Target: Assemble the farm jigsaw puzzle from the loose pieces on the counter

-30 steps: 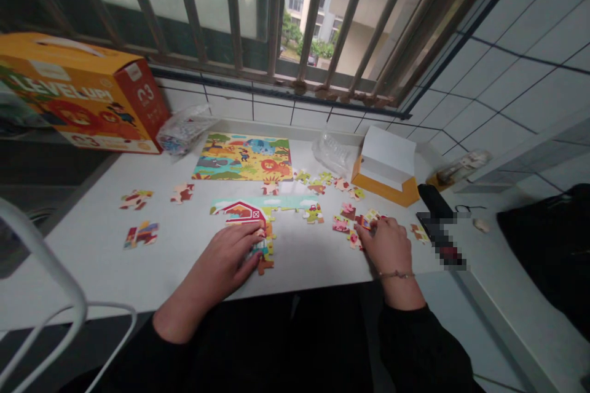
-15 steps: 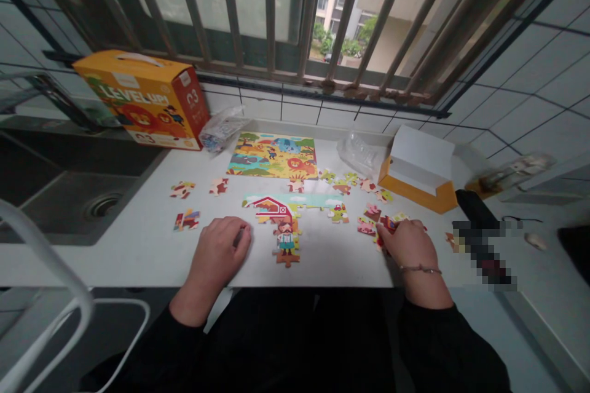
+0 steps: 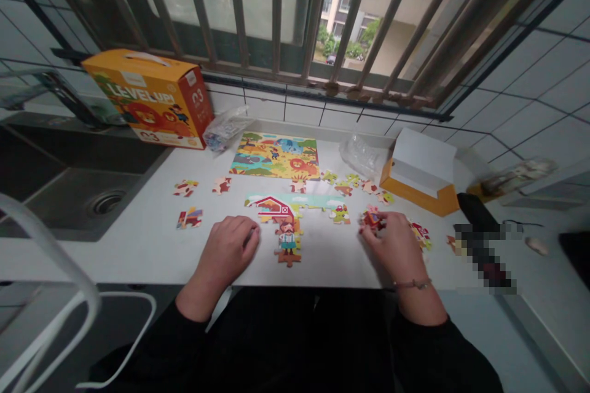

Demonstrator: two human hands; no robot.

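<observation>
My left hand (image 3: 228, 248) rests curled on the white counter (image 3: 138, 245), just left of a partly joined puzzle (image 3: 282, 214) with a red barn and a farmer figure. Nothing shows in its fingers. My right hand (image 3: 391, 244) is pinched on a red puzzle piece (image 3: 371, 219), held just above the counter to the right of the joined puzzle. Loose pieces (image 3: 354, 185) lie scattered beyond and beside that hand. A finished animal puzzle (image 3: 275, 157) lies further back.
An orange puzzle box (image 3: 150, 98) stands at the back left, with a plastic bag (image 3: 225, 127) beside it. A small open box (image 3: 421, 171) sits at the back right. A sink (image 3: 78, 196) lies to the left; barred window behind. Loose pieces (image 3: 187, 202) lie left.
My left hand slid left off the farmer piece and curled. My right hand lifted a red piece from the pile and moved left. The view has swung left.
</observation>
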